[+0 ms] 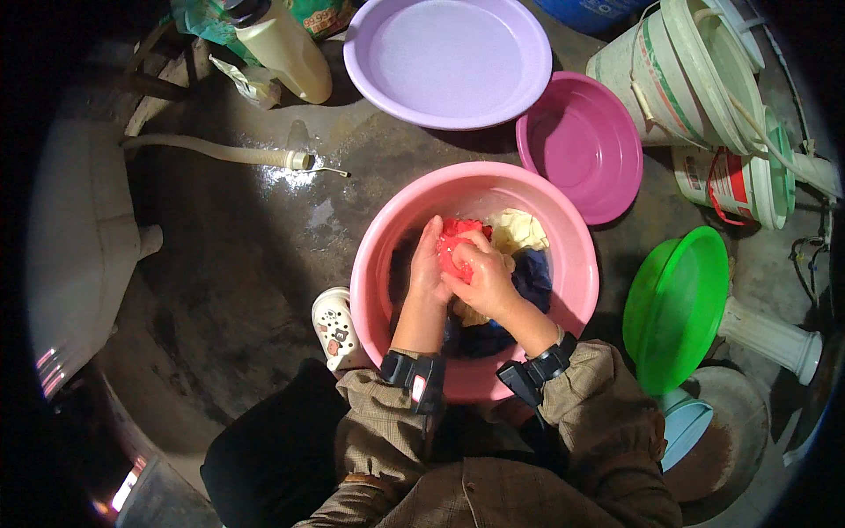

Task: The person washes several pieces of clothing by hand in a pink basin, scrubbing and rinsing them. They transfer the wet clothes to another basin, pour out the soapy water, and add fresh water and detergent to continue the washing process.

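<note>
A bunched red wet cloth (455,254) is between my two hands, over a large pink plastic basin (373,264). My right hand (485,270) grips it from the right with curled fingers. Against the cloth's left side lies my left hand (429,261), its fingers fairly straight and pointing away from me. In the basin, a cream cloth (520,231) lies at the back right, and dark blue cloth (531,277) lies beside and below my right hand. Part of the basin's contents is hidden by my hands and forearms.
A lilac basin (449,63) and a magenta basin (581,148) stand beyond the pink one. White buckets (667,86) lie tilted at the upper right, above a green basin (680,310). A ribbed drain hose (224,152) and a bottle (290,59) are at the upper left.
</note>
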Tool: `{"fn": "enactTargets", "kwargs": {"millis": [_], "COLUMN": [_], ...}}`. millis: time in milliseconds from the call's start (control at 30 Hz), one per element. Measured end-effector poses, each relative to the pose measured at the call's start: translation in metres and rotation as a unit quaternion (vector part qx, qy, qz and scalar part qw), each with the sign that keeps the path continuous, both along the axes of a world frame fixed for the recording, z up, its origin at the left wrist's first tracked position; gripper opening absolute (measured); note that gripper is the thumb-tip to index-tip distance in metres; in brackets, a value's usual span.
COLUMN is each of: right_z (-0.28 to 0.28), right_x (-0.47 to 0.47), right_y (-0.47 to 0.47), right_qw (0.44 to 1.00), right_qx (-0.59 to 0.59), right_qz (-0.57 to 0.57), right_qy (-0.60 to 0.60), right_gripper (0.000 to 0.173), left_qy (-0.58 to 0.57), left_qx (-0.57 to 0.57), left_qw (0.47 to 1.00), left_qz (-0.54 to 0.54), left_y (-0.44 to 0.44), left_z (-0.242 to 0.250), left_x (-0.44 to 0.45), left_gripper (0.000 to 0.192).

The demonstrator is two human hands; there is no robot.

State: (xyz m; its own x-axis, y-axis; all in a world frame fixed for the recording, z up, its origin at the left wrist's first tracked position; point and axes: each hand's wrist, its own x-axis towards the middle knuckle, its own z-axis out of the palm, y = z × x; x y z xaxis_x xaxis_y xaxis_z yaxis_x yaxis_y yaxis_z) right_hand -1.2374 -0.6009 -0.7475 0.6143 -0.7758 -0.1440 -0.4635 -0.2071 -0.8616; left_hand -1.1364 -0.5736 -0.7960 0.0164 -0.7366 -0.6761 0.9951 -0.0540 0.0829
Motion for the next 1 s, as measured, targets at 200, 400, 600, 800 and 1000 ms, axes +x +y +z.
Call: {"fn": "enactTargets", "kwargs": {"millis": [200,400,600,800,1000], "right_z": [0.013,-0.003,-0.036,-0.063,-0.082], "right_x": [0.012,0.012,0.010,-0.006,-0.009], "right_y": [0.000,-0.004,-0.031,-0.025,-0.022], "right_qw": [0.997,0.989,0.993,0.944,0.944], "right_qx": [-0.063,-0.147,-0.028,-0.105,-0.147], "right_qz": [-0.020,-0.014,-0.083,0.185,0.126], "right_qy": [-0.047,0.008,0.084,0.250,0.268], "right_gripper": [0.024,0.023,0.024,0.036,0.036], "left_qy": [-0.004,-0.080,-0.159,-0.166,-0.150], "left_qx": [0.018,0.100,0.153,0.182,0.153], "left_qw": [0.998,0.991,0.975,0.969,0.977], "left_qz": [0.053,0.033,0.004,-0.007,-0.019], "left_y": [-0.006,-0.004,-0.001,0.016,0.020], "left_z": [-0.002,-0.001,0.002,-0.025,-0.036], "left_x": [-0.002,-0.008,-0.008,0.003,0.004], "left_gripper": [0.019,0.026,0.037,0.034,0.036]}}
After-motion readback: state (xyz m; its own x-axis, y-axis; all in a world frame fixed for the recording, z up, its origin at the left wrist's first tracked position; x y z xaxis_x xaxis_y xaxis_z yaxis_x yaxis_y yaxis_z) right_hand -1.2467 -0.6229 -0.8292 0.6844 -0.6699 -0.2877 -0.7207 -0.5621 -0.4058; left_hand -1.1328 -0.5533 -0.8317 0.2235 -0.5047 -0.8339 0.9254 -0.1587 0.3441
